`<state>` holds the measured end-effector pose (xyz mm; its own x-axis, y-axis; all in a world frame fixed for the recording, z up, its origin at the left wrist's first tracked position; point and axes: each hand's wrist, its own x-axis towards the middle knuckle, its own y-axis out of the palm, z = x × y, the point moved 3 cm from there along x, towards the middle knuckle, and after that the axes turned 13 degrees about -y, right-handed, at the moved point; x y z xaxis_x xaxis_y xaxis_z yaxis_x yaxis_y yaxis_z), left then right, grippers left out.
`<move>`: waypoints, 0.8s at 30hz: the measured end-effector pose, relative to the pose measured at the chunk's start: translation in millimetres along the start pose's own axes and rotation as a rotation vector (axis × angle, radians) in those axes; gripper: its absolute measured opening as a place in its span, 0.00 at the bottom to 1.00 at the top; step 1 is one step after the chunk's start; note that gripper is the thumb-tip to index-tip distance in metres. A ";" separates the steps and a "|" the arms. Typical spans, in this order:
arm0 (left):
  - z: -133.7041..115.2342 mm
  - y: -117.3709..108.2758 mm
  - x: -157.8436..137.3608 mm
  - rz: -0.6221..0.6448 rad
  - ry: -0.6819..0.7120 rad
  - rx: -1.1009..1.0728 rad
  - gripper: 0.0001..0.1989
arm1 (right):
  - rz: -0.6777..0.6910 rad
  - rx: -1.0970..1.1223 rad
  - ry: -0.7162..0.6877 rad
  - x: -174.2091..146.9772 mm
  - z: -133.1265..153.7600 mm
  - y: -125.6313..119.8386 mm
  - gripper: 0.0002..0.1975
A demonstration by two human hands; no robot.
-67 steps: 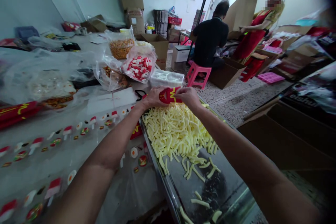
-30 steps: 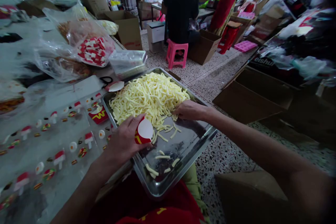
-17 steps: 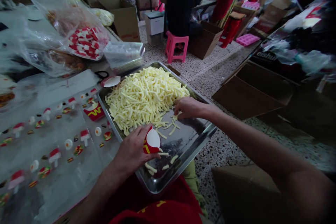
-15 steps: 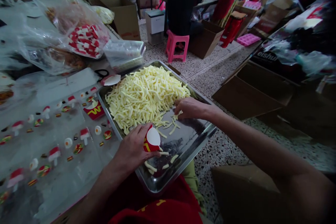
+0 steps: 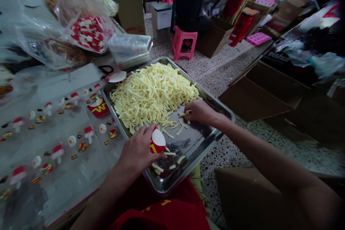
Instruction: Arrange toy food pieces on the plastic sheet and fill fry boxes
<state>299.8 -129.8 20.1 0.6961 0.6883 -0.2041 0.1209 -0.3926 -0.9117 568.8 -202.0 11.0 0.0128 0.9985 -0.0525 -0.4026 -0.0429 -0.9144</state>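
Note:
A metal tray (image 5: 201,151) holds a big heap of pale yellow fry-shaped sticks (image 5: 153,93). My left hand (image 5: 138,147) grips a small red fry carton (image 5: 157,140) with a white inside and a yellow mark, above the tray's near left side. Several loose sticks lie on the tray below it. At the heap's right edge my right hand (image 5: 201,112) is closed, with a few fry-shaped sticks (image 5: 185,113) between thumb and fingers. A second red carton (image 5: 99,107), with sticks in it, lies on the table just left of the tray.
Rows of small food-shaped pieces (image 5: 58,151) lie under clear film on the table (image 5: 67,194). Behind are a bag of red and white pieces (image 5: 88,34), clear packaging (image 5: 130,48) and scissors (image 5: 105,70). A person (image 5: 187,0) sits on a pink stool (image 5: 185,43); cardboard boxes (image 5: 264,93) stand right.
My right hand has drawn slightly away from the heap, and sticks now show in its fingers. My left hand still holds the carton in about the same place. The view has shifted slightly.

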 end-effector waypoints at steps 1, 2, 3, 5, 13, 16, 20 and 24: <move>-4.2 2.5 -2.3 -0.016 -0.018 0.018 0.46 | -0.050 0.061 0.050 -3.9 7.4 0.0 0.06; -9.8 5.5 -4.2 -0.035 -0.034 0.036 0.46 | -0.085 0.122 0.096 -7.8 17.2 1.2 0.05; -16.6 9.1 -5.7 -0.055 -0.049 0.050 0.45 | -0.099 0.171 0.128 -11.1 29.3 4.0 0.05; -31.1 17.3 -7.2 -0.096 -0.073 0.065 0.42 | -0.075 0.183 0.134 -16.1 58.0 13.7 0.04; -34.6 39.9 -13.2 -0.125 0.005 -0.090 0.33 | -0.037 0.241 -0.097 -47.8 116.0 46.7 0.08; -24.0 41.8 -18.4 -0.106 0.044 -0.218 0.37 | -0.175 0.453 -0.031 -66.0 114.5 47.5 0.14; -23.2 44.6 -22.9 -0.088 0.149 -0.322 0.35 | -0.260 0.292 0.084 -75.0 130.1 51.0 0.06; -23.5 44.8 -21.3 -0.107 0.193 -0.387 0.37 | -0.162 0.134 0.082 -69.6 147.5 39.7 0.07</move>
<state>307.1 -176.4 -8.0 0.7804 0.6252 -0.0116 0.4299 -0.5500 -0.7160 417.0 -268.3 37.5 0.1596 0.9857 0.0537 -0.5070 0.1285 -0.8523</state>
